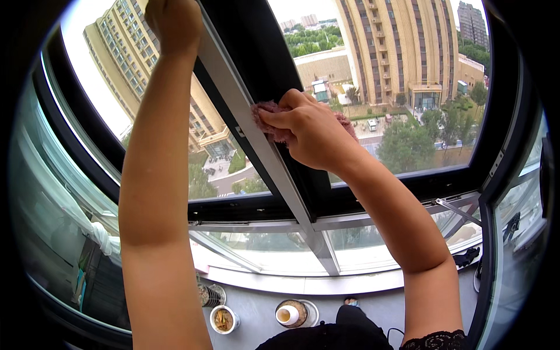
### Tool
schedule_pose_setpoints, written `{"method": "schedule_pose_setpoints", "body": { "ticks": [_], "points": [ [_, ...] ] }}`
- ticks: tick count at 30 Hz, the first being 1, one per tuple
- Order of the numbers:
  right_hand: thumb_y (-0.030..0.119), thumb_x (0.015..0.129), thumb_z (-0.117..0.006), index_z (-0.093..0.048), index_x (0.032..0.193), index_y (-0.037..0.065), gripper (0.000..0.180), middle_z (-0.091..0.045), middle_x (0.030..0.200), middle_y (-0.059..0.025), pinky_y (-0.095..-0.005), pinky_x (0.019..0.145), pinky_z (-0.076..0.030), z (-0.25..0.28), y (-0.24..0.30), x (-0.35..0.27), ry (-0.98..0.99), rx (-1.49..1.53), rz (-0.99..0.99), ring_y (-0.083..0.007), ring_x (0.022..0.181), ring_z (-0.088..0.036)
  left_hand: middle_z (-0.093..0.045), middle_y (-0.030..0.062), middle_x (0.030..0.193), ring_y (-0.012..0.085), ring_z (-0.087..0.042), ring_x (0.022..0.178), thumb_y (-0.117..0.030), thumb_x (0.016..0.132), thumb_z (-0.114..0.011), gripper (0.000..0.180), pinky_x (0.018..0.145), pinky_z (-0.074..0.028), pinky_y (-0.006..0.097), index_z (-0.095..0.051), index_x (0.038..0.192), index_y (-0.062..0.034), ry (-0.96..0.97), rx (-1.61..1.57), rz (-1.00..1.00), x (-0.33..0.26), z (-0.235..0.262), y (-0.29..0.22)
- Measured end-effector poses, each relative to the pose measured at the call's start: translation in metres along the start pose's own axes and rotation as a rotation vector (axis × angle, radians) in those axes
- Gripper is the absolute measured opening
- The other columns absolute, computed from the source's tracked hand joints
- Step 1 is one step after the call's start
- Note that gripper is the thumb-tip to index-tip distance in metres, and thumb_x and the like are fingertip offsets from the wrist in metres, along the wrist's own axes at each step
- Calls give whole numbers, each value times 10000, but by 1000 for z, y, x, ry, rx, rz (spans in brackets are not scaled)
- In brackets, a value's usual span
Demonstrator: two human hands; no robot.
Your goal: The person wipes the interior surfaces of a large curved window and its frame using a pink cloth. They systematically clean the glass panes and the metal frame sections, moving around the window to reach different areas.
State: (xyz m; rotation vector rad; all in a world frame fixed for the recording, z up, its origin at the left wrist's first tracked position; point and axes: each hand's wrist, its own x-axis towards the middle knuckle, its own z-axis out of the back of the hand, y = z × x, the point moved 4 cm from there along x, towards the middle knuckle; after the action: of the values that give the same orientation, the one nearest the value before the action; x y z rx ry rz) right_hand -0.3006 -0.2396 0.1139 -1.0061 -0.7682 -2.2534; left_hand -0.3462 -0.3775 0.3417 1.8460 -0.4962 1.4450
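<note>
Left hand (173,23) was raised high at the top edge, resting on the grey window frame bar (256,134); fingers looked curled onto it but their tips ran out of view, so the grip itself couldn't be told. Behind that arm, the left glass pane (111,76) showed a tall tan building. The bar ran diagonally down to the windowsill (303,283). Right hand (309,137) had its fingers closed around a pink cloth (269,119), bunched and pressed against the bar's right side, beside the dark frame (256,52). Cloth looked soft, light, floppy, likely grippy rather than slippery; best held as a wad in the palm, as it was. Below, a small jar (223,319) and a cup on a saucer (290,315) sat on the floor. Right pane (408,76) showed trees and buildings.
</note>
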Motion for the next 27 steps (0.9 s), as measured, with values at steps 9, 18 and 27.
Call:
{"method": "schedule_pose_setpoints", "body": {
  "ticks": [9, 18, 27],
  "points": [
    [70, 838, -631, -765, 1012, 116, 224, -686, 959, -143, -392, 852, -522, 44, 3, 68, -472, 249, 155, -302, 966, -626, -663, 160, 1148, 186, -642, 976, -273, 1034, -476, 415, 839, -497, 269, -526, 1376, -44, 62, 216, 42, -47, 28, -34],
    [97, 832, -669, -735, 1030, 110, 209, -617, 933, -123, -410, 751, -494, 18, 0, 16, -2, 63, 139, -303, 905, -623, -472, 206, 1459, 336, -474, 1349, -254, 1037, -477, 429, 1083, -419, 368, -497, 1393, -14, 206, 36, 2, -101, 34, -46],
    [69, 788, -697, -752, 948, 132, 181, -601, 973, -85, -400, 774, -461, 1, 0, 11, -274, 88, 87, -276, 945, -604, -303, 229, 1561, 377, -208, 1485, -308, 1038, -476, 473, 1191, -235, 439, -465, 1419, -27, 180, 194, -120, -114, 6, -45]
  ]
}}
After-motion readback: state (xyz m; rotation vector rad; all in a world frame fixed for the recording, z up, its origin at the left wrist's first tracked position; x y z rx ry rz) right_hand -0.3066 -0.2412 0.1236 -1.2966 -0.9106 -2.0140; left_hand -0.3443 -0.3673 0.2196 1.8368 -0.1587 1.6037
